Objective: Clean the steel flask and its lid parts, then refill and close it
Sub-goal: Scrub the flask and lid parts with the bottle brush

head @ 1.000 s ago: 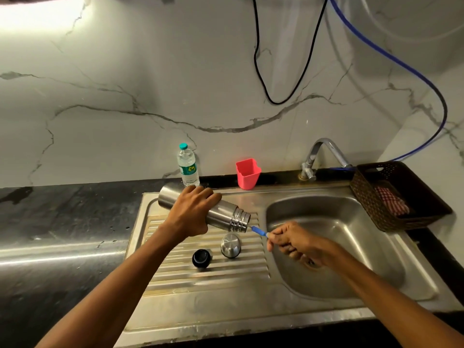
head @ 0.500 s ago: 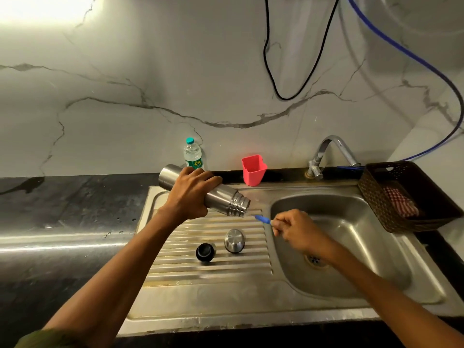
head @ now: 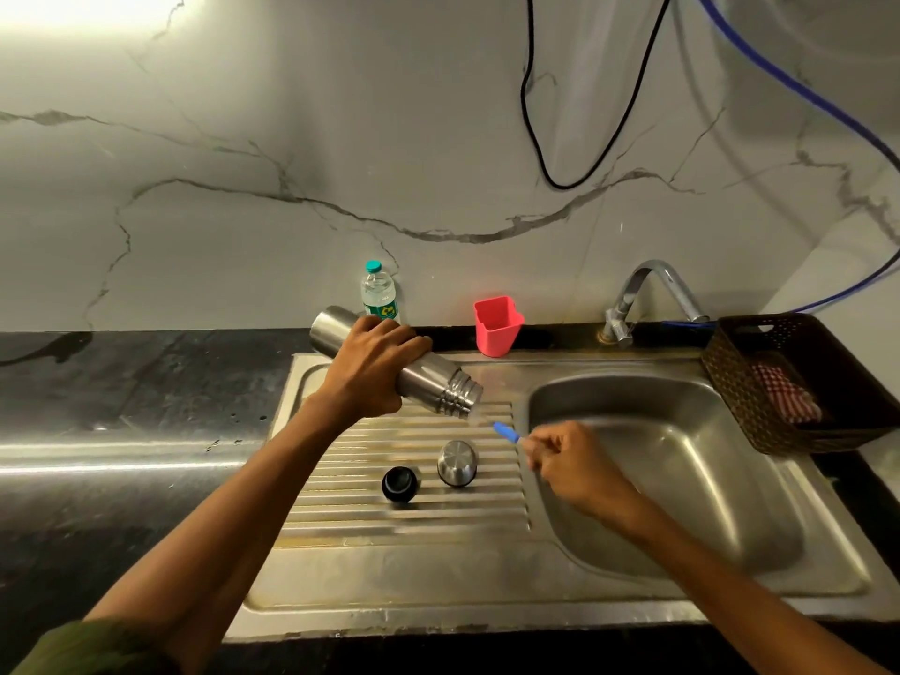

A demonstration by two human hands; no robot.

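Left hand [head: 372, 370] wrapped round the middle of the steel flask [head: 428, 377], held nearly level above the sink's drainboard [head: 404, 523] with the threaded mouth tipped toward the basin; right hand [head: 572, 462] pinching a thin blue-handled brush [head: 504, 429], tip just at the mouth. Steel cap [head: 457, 462] and black stopper [head: 400, 483] resting side by side on the ridges below. Probably rigid, smooth and slick when wet, light if empty: best gripped mid-body with a full wrap, as here.

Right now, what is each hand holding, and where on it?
Left hand grips the steel flask around its middle body. Right hand pinches the blue-handled brush by its handle's rear end.
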